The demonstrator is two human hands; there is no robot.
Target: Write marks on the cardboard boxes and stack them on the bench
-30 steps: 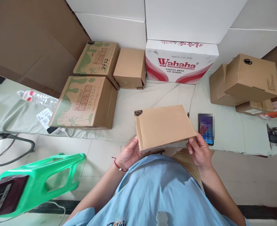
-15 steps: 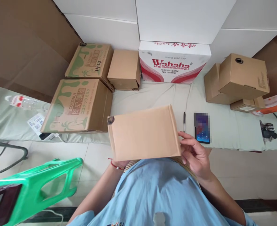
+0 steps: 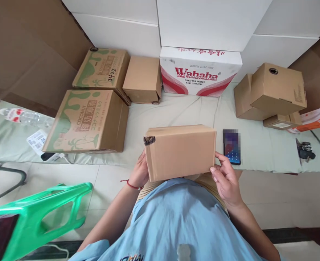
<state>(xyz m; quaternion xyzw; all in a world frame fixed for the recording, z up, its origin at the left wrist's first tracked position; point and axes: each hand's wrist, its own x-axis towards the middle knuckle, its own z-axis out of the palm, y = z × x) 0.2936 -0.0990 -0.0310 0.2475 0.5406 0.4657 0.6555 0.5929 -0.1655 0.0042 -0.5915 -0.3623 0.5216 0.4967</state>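
Observation:
A plain brown cardboard box [image 3: 182, 154] is held up between both hands, over the front edge of the cloth-covered table [image 3: 143, 116]. Dark tape or a dark mark shows at its upper left corner. My left hand [image 3: 140, 170], with a red string at the wrist, holds the box's left side; some of its fingers are hidden behind the box. My right hand [image 3: 226, 177] grips the lower right corner between thumb and fingers. A phone [image 3: 232, 146] lies just beyond my right hand.
Two printed coconut boxes [image 3: 78, 119] and a small brown box [image 3: 142, 79] stand left. A Wahaha carton [image 3: 200, 70] stands at the back. Stacked boxes [image 3: 278, 87] and keys [image 3: 306, 150] are right. A green stool [image 3: 29, 217] stands lower left.
The box has moved right and turned, so another long side shows. My left hand has come from beneath it to its left side. The pen beside the phone is now hidden.

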